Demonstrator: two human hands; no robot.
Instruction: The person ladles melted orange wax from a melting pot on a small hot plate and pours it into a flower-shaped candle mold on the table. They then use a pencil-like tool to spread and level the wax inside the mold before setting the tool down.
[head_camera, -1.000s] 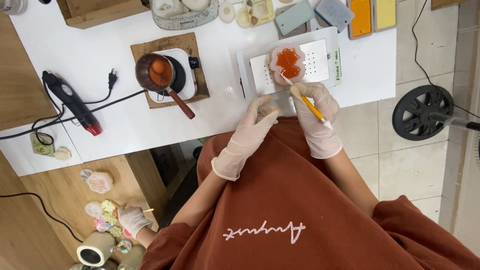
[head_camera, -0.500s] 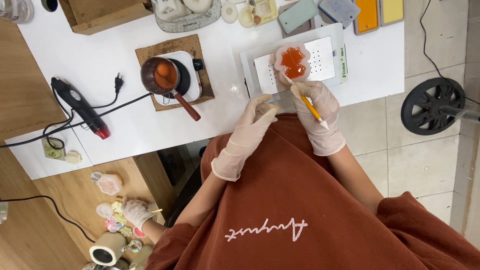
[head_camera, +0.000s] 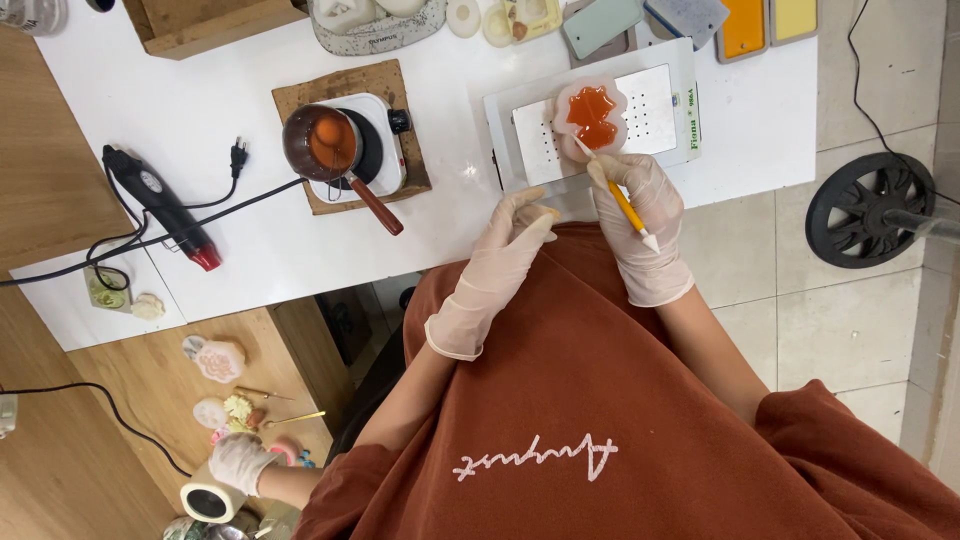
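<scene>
Head view, looking straight down on a person in a rust sweatshirt at a white tabletop (head_camera: 250, 110).

Right hand (head_camera: 640, 215), gloved: grip closed around a yellow-handled tool (head_camera: 625, 205), held like a pencil. Tool tip sits at the lower edge of a flower-shaped silicone mold (head_camera: 592, 115) filled with orange-red material. Cannot tell if the tip is actually in the fill or just on the rim.

Mold sits on a white perforated tray (head_camera: 655, 105) at the tabletop's near edge, roughly centre of the tray.

Left hand (head_camera: 505, 255), gloved: fingers loosely curled, fingertips touching the tray's near edge just left of the right hand. Something small and pale at the fingertips; cannot tell what it is, or whether the grip has closed on it.

Left of the tray: small saucepan (head_camera: 325, 145) with orange contents on a white hotplate (head_camera: 385, 150), both on a brown board (head_camera: 345, 85). Pan handle points toward the person.

Further left: black-and-red heat gun (head_camera: 160, 205), cord trailing across the tabletop.

Far edge: coloured flat molds (head_camera: 745, 25) in orange, yellow, grey and green.

Lower left: a second person's gloved hand (head_camera: 240, 462) over a wooden bench (head_camera: 150, 390) with small pink and white cast pieces (head_camera: 215, 360). Well apart from the tray.
</scene>
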